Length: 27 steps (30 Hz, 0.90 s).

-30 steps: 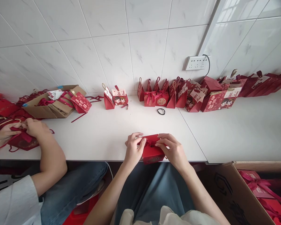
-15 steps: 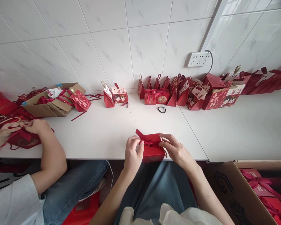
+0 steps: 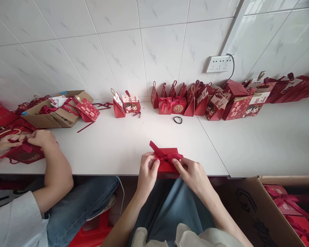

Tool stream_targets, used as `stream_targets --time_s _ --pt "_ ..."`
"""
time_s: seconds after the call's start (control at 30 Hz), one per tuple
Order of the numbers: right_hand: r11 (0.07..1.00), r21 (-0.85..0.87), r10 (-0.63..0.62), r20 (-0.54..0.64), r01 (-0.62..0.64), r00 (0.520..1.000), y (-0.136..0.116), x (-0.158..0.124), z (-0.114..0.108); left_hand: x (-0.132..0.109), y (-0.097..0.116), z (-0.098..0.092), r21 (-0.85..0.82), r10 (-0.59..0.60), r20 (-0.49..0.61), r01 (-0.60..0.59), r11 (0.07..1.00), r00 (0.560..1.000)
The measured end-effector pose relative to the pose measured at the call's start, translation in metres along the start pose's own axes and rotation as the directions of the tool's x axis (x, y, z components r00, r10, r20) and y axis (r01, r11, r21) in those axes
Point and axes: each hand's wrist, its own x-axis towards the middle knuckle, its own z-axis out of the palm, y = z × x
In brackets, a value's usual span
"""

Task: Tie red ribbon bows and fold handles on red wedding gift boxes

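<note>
A small red gift box (image 3: 167, 164) sits at the near edge of the white table (image 3: 123, 144), directly before me. A dark red ribbon (image 3: 161, 154) crosses its top, one end sticking out to the upper left. My left hand (image 3: 148, 169) pinches the ribbon on the box's left side. On the right side, my right hand (image 3: 192, 171) pinches the ribbon as well. Both hands are closed on the ribbon.
Another person's hands (image 3: 20, 140) work on a red bag at the far left. Finished red boxes (image 3: 195, 101) line the wall. A black hair tie (image 3: 177, 120) lies mid-table. Cardboard boxes stand at back left (image 3: 54, 113) and lower right (image 3: 260, 212). A socket (image 3: 218, 63) is on the wall.
My hands have pulled the ribbon on top of the box, so a ribbon end now sticks out at the upper left. My right hand has dropped lower, toward the box's near edge.
</note>
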Motion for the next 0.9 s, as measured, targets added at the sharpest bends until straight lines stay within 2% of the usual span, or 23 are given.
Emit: stream_targets --time_s 0.1,0.2,0.33,0.43,0.53,0.7,0.8,0.9 --pt "0.994 0.094 0.050 -0.021 -0.048 0.999 0.002 0.003 0.007 0.001 -0.002 0.000 0.004 -0.030 0.014 0.030 1.000 0.999" --pt "0.959 0.280 0.026 0.077 -0.046 0.997 0.009 0.010 0.007 0.004 -0.008 -0.002 -0.053 -0.046 0.034 0.048 0.997 0.998" --pt "0.787 0.601 -0.035 0.267 -0.138 0.963 0.020 0.019 0.004 0.008 -0.012 -0.004 -0.237 -0.074 0.112 0.099 0.967 0.991" --pt "0.645 0.737 -0.061 0.311 -0.200 0.948 0.030 0.023 0.006 0.009 -0.010 -0.004 -0.364 -0.117 0.160 0.169 0.916 0.980" --pt "0.556 0.798 -0.072 0.326 -0.234 0.943 0.039 0.026 0.013 0.011 -0.011 -0.004 -0.383 -0.120 0.157 0.172 0.908 0.980" --pt "0.477 0.838 -0.044 0.323 -0.264 0.945 0.048 0.028 0.021 0.013 -0.016 -0.004 -0.341 -0.091 0.135 0.132 0.931 0.987" --pt "0.447 0.861 -0.047 0.293 -0.243 0.955 0.053 0.028 0.026 0.011 -0.018 -0.001 -0.404 -0.095 0.130 0.140 0.904 0.987" --pt "0.390 0.900 -0.052 0.235 -0.197 0.971 0.058 0.028 0.033 0.010 -0.022 0.003 -0.466 -0.111 0.051 0.122 0.876 0.993"
